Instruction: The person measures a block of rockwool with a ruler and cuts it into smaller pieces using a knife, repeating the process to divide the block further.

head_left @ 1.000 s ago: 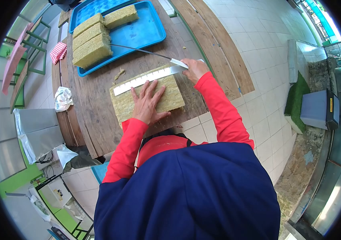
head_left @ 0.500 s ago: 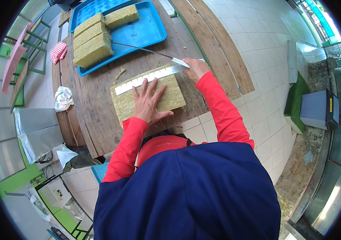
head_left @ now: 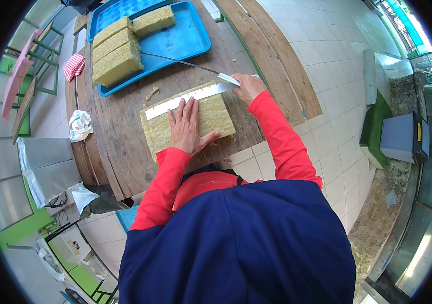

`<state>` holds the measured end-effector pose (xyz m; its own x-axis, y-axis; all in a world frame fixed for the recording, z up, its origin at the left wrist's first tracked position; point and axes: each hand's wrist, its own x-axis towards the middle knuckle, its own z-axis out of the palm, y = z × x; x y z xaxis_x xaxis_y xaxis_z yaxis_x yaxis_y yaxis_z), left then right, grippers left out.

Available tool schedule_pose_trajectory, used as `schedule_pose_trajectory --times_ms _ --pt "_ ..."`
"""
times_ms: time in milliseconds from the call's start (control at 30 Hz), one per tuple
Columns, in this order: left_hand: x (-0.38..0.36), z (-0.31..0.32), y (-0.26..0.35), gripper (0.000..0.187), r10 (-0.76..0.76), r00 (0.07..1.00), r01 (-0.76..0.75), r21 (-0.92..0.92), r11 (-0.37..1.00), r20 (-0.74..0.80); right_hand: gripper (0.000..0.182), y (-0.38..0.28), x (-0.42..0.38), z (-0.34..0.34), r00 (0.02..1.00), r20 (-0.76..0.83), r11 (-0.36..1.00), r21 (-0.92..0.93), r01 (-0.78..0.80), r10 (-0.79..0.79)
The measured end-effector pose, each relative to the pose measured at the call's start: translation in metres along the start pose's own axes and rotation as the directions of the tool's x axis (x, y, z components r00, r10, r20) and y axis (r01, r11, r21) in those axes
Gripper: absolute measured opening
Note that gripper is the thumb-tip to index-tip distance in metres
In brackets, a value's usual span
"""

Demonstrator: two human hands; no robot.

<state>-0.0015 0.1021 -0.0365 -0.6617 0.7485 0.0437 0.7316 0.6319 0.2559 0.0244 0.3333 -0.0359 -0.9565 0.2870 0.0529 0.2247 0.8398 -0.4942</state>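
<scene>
On the wooden table [head_left: 117, 119] lies a thick yellowish slab of fibrous wool [head_left: 157, 134]. A white-marked metal ruler [head_left: 162, 108] runs slantwise along its far part. My left hand [head_left: 185, 130] lies flat on the slab, fingers stretched out, with the fingertips at the ruler's near edge. My right hand [head_left: 249, 88] is closed around the white handle of a long, thin-bladed knife [head_left: 198, 66], at the ruler's right end. The dark blade points away to the left, and its tip overlaps the edge of a blue tray [head_left: 195, 38] in this view.
Several cut fibrous blocks [head_left: 117, 61] rest in the blue tray, with a second blue tray [head_left: 119, 12] behind it. A small scrap of fibre [head_left: 151, 93] lies near the slab. Left of it are a crumpled white cloth [head_left: 80, 125] and a red-striped cloth [head_left: 74, 66]. A wooden bench [head_left: 276, 61] stands right.
The fingers of my left hand have drawn closer together on the slab, shifting slightly. My right hand, the knife and the ruler look almost unmoved.
</scene>
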Motion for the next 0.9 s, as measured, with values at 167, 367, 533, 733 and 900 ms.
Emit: schedule_pose_trajectory --times_ms 167,367,533,733,900 --pt "0.0 0.0 -0.004 0.096 -0.009 1.0 0.009 -0.047 0.999 0.0 0.031 -0.001 0.0 -0.001 1.0 0.009 1.0 -0.003 -0.008 0.008" --pt "-0.001 -0.001 -0.006 0.091 -0.018 0.999 0.017 -0.06 0.998 -0.031 0.032 -0.003 -0.001 -0.002 1.0 0.019 1.0 -0.016 -0.008 0.009" --pt "-0.001 -0.003 -0.004 0.092 -0.03 1.0 0.03 -0.038 0.999 0.003 0.032 -0.003 -0.001 -0.002 1.0 0.006 1.0 0.0 -0.013 0.013" --pt "0.001 -0.002 -0.005 0.094 -0.035 0.999 0.035 0.004 0.999 -0.005 0.034 -0.005 -0.003 -0.003 1.0 -0.001 1.0 0.014 -0.025 0.025" --pt "0.002 -0.011 -0.004 0.089 -0.045 0.999 0.045 -0.018 0.999 0.024 0.032 -0.016 -0.026 -0.017 0.997 -0.069 0.998 0.046 -0.037 0.041"
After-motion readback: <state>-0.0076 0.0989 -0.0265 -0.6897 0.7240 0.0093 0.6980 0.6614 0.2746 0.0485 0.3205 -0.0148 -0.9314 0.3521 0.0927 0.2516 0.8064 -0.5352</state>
